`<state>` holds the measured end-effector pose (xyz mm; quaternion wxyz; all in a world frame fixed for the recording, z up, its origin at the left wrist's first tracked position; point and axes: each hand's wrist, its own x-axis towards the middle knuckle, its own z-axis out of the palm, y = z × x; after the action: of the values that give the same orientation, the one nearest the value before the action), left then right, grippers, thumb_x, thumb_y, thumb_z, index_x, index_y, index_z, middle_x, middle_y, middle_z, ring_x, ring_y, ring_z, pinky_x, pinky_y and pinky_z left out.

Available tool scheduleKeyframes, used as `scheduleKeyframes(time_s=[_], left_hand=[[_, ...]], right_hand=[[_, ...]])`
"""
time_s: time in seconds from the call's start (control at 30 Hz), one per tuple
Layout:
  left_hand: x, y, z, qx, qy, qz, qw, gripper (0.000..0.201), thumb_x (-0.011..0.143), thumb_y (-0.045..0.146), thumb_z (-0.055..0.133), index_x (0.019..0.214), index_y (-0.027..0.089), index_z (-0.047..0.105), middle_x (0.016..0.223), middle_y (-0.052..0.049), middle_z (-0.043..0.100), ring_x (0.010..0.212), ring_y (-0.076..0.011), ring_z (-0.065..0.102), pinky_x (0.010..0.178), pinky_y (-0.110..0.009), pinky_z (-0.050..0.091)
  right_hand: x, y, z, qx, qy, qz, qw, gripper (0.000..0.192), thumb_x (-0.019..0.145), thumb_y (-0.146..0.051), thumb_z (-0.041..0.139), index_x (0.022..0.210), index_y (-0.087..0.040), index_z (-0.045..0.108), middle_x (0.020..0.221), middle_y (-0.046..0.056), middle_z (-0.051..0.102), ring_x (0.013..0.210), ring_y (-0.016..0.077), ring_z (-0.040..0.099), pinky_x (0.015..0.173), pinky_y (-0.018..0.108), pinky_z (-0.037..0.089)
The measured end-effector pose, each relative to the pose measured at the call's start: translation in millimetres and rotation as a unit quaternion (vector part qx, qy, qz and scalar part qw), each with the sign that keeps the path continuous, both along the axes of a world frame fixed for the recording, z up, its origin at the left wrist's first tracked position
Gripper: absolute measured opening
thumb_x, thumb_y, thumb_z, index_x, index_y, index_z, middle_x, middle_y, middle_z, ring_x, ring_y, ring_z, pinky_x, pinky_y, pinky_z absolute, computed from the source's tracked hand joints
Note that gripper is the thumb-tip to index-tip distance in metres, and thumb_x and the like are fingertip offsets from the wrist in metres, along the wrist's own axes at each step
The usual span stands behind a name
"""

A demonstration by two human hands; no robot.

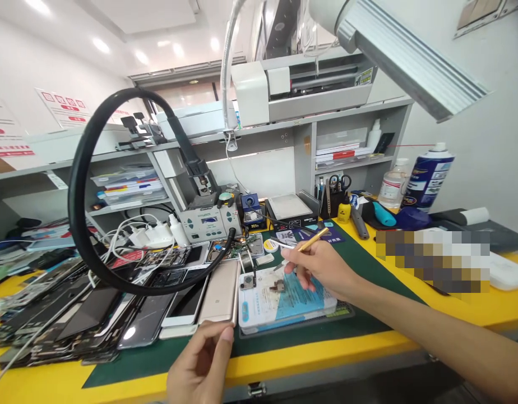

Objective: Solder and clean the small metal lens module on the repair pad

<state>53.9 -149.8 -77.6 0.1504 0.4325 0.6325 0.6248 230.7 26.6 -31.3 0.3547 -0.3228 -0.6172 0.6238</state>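
**Bright, even light over a crowded workbench**

Ceiling lights [100, 45] glow as soft white patches at the upper left, washing out the ceiling. A lamp bar [410, 62] juts in from the upper right, slightly blurred. Shadows are faint. Wide-angle distortion bends shelves [284, 120] and walls toward the edges. A pixelated block [433, 261] masks part of the right side.

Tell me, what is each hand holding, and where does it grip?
The right hand pinches a gold tool near its lower end. The left hand holds the gold phone at its near bottom edge.
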Motion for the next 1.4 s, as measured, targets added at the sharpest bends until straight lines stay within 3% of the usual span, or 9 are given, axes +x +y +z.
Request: scheduleKeyframes(time_s=[0.3, 0.53, 0.7, 0.83, 0.93, 1.03, 1.2, 1.4], left_hand=[[13.1, 47.2, 39.1, -0.075, 0.056, -0.117, 0.989, 0.035, 0.084, 0.051, 0.066, 0.088, 0.017, 0.072, 0.066, 0.000, 0.060, 0.057, -0.0122, 0.046, 0.052, -0.022, 0.038], [22.4, 68.7, 62.2, -0.111, 0.080, -0.211, 0.968, 0.031, 0.088, 0.042, 0.062, 0.078, 0.014, 0.070, 0.071, -0.002, 0.064, 0.065, -0.0127, 0.052, 0.060, -0.022, 0.041], [18.6, 72.2, 63.7, -0.118, 0.098, -0.222, 0.963, 0.032, 0.090, 0.044, 0.060, 0.077, 0.016, 0.067, 0.062, 0.002, 0.052, 0.056, -0.0098, 0.039, 0.050, -0.021, 0.031], [15.2, 71.8, 61.1, -0.120, 0.119, -0.221, 0.960, 0.032, 0.090, 0.046, 0.061, 0.076, 0.017, 0.067, 0.062, 0.003, 0.049, 0.055, -0.0095, 0.037, 0.048, -0.021, 0.029], [4.2, 67.5, 57.2, -0.117, 0.129, -0.199, 0.964, 0.031, 0.089, 0.045, 0.062, 0.074, 0.018, 0.068, 0.064, 0.003, 0.050, 0.056, -0.0097, 0.038, 0.051, -0.021, 0.030], [-15.1, 66.8, 53.1, -0.108, 0.166, -0.171, 0.965, 0.029, 0.089, 0.043, 0.063, 0.074, 0.019, 0.068, 0.069, 0.001, 0.058, 0.060, -0.0110, 0.045, 0.053, -0.021, 0.034], [-38.2, 84.8, 52.0, -0.140, 0.306, -0.272, 0.902, 0.028, 0.096, 0.041, 0.053, 0.082, 0.022, 0.069, 0.072, 0.001, 0.061, 0.061, -0.0124, 0.053, 0.055, -0.023, 0.039], [-34.6, 105.0, 55.6, -0.168, 0.372, -0.356, 0.841, 0.022, 0.097, 0.029, 0.047, 0.088, 0.025, 0.066, 0.091, -0.001, 0.065, 0.086, -0.0168, 0.061, 0.076, -0.029, 0.045]], right_hand=[[3.2, -2.5, -1.3, 0.029, 0.013, 0.017, 0.999, 0.040, 0.076, -0.048, 0.079, 0.063, -0.013, 0.065, 0.052, 0.001, 0.065, 0.032, 0.0078, 0.051, 0.029, 0.018, 0.038], [8.5, -7.3, 4.8, 0.027, 0.045, 0.053, 0.997, 0.038, 0.075, -0.046, 0.081, 0.066, -0.014, 0.064, 0.055, 0.001, 0.067, 0.033, 0.0080, 0.052, 0.030, 0.018, 0.040], [7.8, -8.8, 7.0, -0.006, 0.065, 0.059, 0.996, 0.040, 0.073, -0.049, 0.082, 0.067, -0.013, 0.064, 0.059, 0.001, 0.068, 0.033, 0.0072, 0.052, 0.029, 0.017, 0.039], [7.4, -6.2, 6.2, -0.042, 0.053, 0.054, 0.996, 0.042, 0.075, -0.049, 0.081, 0.062, -0.012, 0.065, 0.047, 0.000, 0.062, 0.030, 0.0067, 0.048, 0.029, 0.017, 0.038], [12.3, 4.6, 5.2, -0.064, 0.052, 0.013, 0.996, 0.047, 0.080, -0.052, 0.076, 0.058, -0.012, 0.064, 0.039, -0.002, 0.054, 0.029, 0.0058, 0.045, 0.029, 0.016, 0.036], [17.4, 16.0, 4.0, -0.062, 0.072, -0.052, 0.994, 0.045, 0.082, -0.052, 0.075, 0.063, -0.014, 0.060, 0.051, -0.002, 0.060, 0.034, 0.0056, 0.051, 0.030, 0.015, 0.036], [13.5, 13.2, 2.1, -0.068, 0.052, -0.028, 0.996, 0.037, 0.080, -0.045, 0.079, 0.071, -0.016, 0.057, 0.064, 0.001, 0.068, 0.039, 0.0095, 0.058, 0.032, 0.018, 0.042], [10.6, 8.7, 0.0, -0.095, 0.042, -0.003, 0.995, 0.032, 0.083, -0.040, 0.077, 0.079, -0.019, 0.054, 0.068, 0.000, 0.070, 0.040, 0.0100, 0.059, 0.033, 0.017, 0.043]])
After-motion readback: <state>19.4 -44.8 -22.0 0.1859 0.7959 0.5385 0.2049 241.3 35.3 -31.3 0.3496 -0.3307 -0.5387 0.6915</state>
